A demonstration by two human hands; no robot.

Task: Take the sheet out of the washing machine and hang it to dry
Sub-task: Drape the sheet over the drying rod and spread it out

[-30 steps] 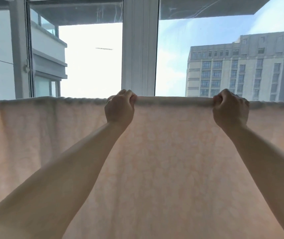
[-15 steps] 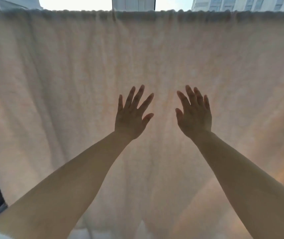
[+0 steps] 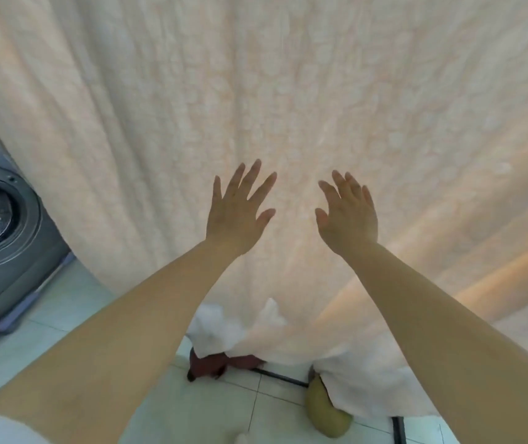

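Sheet (image 3: 288, 91), pale peach and faintly patterned, hangs in soft folds; left hand (image 3: 235, 216) and right hand (image 3: 347, 216) spread fingers against it.

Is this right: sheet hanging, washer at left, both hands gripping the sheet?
Not quite. In the head view the sheet hangs and the washer is at left, but neither hand grips it: the left hand and right hand are open, fingers straight and spread, against the fabric.
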